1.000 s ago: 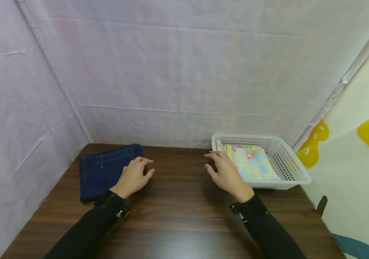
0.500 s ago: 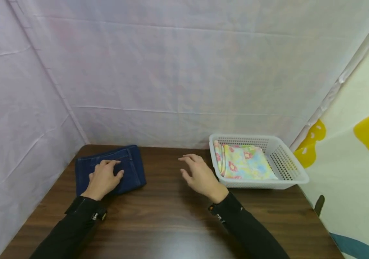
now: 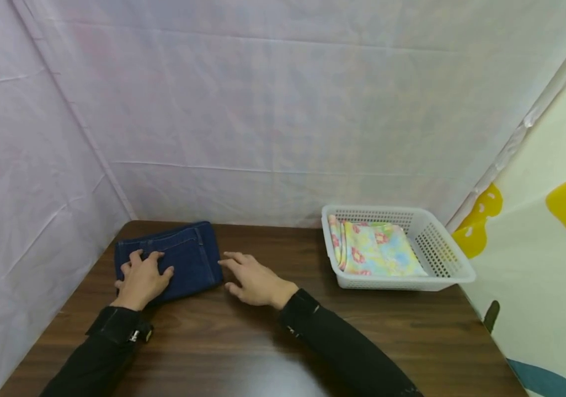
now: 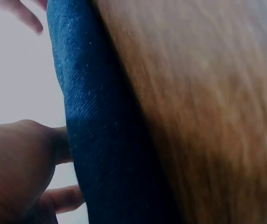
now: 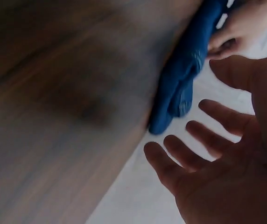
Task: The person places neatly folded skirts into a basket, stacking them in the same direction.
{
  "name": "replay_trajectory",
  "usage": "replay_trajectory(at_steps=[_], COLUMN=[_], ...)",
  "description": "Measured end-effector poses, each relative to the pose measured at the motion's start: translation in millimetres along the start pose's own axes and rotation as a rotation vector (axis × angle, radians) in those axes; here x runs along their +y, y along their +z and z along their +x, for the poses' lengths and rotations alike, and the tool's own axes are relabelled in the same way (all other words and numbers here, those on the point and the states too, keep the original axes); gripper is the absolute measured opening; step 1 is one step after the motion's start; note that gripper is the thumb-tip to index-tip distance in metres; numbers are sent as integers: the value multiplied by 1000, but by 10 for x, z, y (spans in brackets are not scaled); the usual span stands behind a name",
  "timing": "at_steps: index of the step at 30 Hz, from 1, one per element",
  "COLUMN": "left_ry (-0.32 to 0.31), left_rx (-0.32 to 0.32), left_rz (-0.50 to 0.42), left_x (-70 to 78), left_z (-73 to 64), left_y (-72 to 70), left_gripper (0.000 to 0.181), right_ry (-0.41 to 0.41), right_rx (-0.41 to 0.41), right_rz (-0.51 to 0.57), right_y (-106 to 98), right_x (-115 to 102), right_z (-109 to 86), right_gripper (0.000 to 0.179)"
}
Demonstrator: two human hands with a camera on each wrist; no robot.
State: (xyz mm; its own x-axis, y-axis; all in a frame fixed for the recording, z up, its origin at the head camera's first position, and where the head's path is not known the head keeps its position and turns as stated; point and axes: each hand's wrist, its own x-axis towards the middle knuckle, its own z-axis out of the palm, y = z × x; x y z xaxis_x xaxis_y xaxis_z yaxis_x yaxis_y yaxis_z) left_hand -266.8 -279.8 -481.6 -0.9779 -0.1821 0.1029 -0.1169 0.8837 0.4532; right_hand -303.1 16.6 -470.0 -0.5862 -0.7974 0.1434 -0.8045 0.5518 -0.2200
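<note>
Left hand (image 3: 139, 282) lies spread on denim (image 3: 190, 268), right hand (image 3: 257, 282) spread beside its edge, basket (image 3: 407, 283) well apart.

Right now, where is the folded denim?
In the head view, the folded denim lies at the back left of the table, under the left hand, the right hand beside its right edge.

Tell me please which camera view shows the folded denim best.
The head view: the folded denim lies almost fully visible on the table, partly covered by the left hand. The left wrist view shows just one close edge; the right wrist view shows its narrow side, cut off at top.
</note>
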Motion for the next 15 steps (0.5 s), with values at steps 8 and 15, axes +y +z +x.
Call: replay_trajectory(at_steps=[8,15], left_ry=[11,22], left_rx=[10,-30], left_rz=[39,73], left_x=[-6,51], left_z=[-25,-46], left_y=[43,14], left_gripper=[60,61], right_ry=[10,58], right_rx=[-136,-173], right_rz=[-60,-117], right_y=[129,129], right_x=[-186,-267], right_z=[248,263], right_gripper=[60,56])
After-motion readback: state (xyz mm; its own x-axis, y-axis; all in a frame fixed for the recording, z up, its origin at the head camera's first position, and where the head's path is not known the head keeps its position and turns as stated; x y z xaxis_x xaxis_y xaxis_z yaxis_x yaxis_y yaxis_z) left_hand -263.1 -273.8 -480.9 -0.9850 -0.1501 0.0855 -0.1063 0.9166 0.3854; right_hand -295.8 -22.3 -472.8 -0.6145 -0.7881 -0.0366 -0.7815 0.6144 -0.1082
